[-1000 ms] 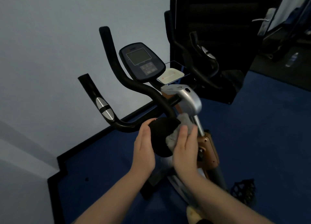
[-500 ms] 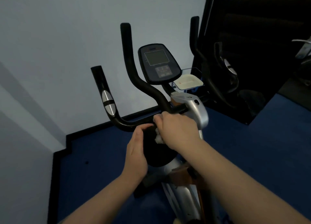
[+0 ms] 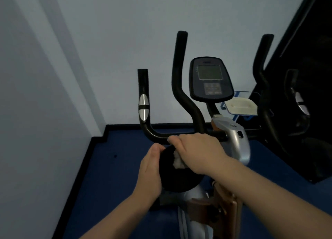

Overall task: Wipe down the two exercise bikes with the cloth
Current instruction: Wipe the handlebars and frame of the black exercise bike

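An exercise bike stands in front of me, with black handlebars, a dark console and a silver post. Its round black saddle lies between my hands. My left hand grips the saddle's left edge, thumb on top. My right hand lies over the saddle's far end, just below the handlebar crossbar, and holds a whitish cloth bunched under its palm. Only a small part of the cloth shows. A second bike is not in view.
A pale wall with a stepped corner runs along the left and back. Blue carpet covers the floor, edged by a black skirting. A white tray sits behind the console. The right handlebars stand before a dark panel.
My right hand has carried the cloth from the saddle's right side up over its far end. My left hand stays on the saddle's left edge. My view has tilted toward the wall.
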Available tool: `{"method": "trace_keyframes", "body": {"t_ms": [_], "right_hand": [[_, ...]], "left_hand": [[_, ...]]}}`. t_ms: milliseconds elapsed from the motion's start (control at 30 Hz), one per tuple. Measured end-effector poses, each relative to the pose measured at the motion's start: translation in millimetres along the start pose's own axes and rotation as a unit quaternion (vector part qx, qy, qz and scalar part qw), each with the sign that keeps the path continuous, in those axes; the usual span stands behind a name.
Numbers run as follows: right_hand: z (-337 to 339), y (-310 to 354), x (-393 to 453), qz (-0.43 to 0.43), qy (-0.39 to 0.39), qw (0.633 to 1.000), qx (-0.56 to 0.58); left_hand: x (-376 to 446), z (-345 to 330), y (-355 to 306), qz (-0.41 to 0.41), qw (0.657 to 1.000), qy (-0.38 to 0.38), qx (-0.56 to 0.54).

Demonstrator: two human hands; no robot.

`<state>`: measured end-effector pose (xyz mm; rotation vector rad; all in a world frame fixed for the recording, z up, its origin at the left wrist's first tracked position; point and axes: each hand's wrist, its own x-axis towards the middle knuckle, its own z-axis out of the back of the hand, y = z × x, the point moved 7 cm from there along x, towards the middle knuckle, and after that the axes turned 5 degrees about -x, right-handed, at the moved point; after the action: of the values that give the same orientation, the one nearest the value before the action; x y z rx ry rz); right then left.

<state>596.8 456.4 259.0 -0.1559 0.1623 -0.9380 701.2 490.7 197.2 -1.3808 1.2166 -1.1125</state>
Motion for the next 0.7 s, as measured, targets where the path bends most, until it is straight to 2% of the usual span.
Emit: {"method": "trace_keyframes", "body": {"t_ms": [133, 233, 333, 500, 600, 700], "right_hand": [[7.8, 8.4, 33.4, 0.043, 0.025, 0.999, -0.018], [9.4, 15.3, 21.6, 0.063, -0.048, 0.997, -0.005], [3.4, 4.7, 1.2, 0.056, -0.079, 0.995, 0.036], [6.3, 13.4, 30.1, 0.084, -0.013, 0.996, -0.006], [6.3, 9.7, 12.8, 0.059, -0.056, 0.997, 0.004], [0.5, -2.0, -17.7, 0.003, -0.082, 0.995, 0.049]], "left_hand": [[-6.5, 5.6, -4.8, -0.008, 0.999, -0.039, 0.034], [-13.7, 10.8, -5.4, -0.006, 0.995, -0.076, 0.058], [-18.5, 11.4, -7.5, -0.019, 0.993, -0.075, 0.087], [-18.5, 13.1, -8.5, -0.017, 0.992, -0.073, 0.097], [-17.7, 13.5, -8.3, -0.02, 0.992, -0.065, 0.109], [-13.7, 10.9, -15.8, -0.055, 0.991, -0.022, 0.121]]}}
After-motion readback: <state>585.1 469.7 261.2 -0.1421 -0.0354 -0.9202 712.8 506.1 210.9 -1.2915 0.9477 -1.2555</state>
